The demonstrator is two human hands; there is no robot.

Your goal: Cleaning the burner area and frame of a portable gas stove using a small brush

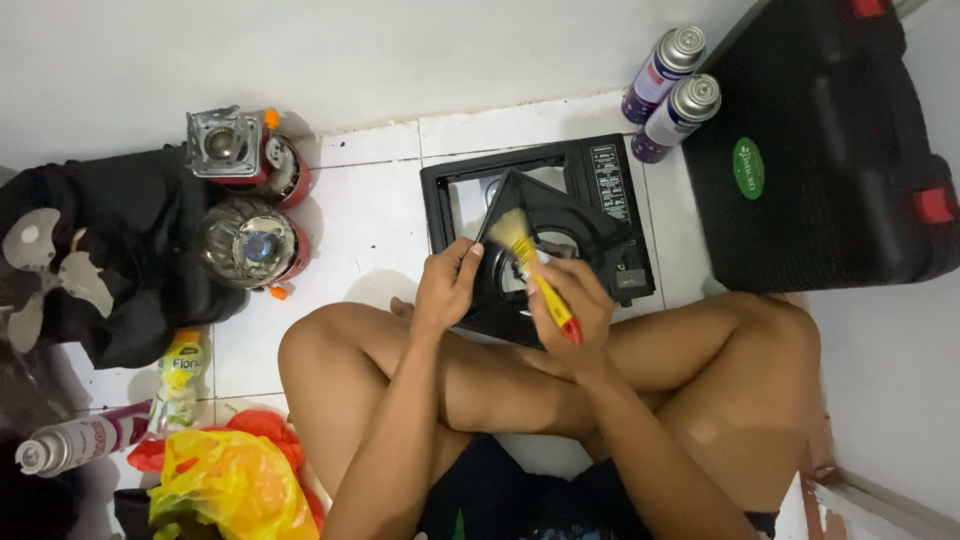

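Your right hand (pixel 572 312) is clamped around the yellow-and-red handle of a paintbrush (pixel 532 268), its pale bristles pointing far and left over the black stove top panel (pixel 560 215). Your left hand (pixel 447 285) grips that panel's left edge, holding it tilted above the black stove body (pixel 620 190) on the white tiled floor (pixel 365 215). The panel is flat, black and has a round opening in its middle. Two purple gas canisters (pixel 668 92) lie far right.
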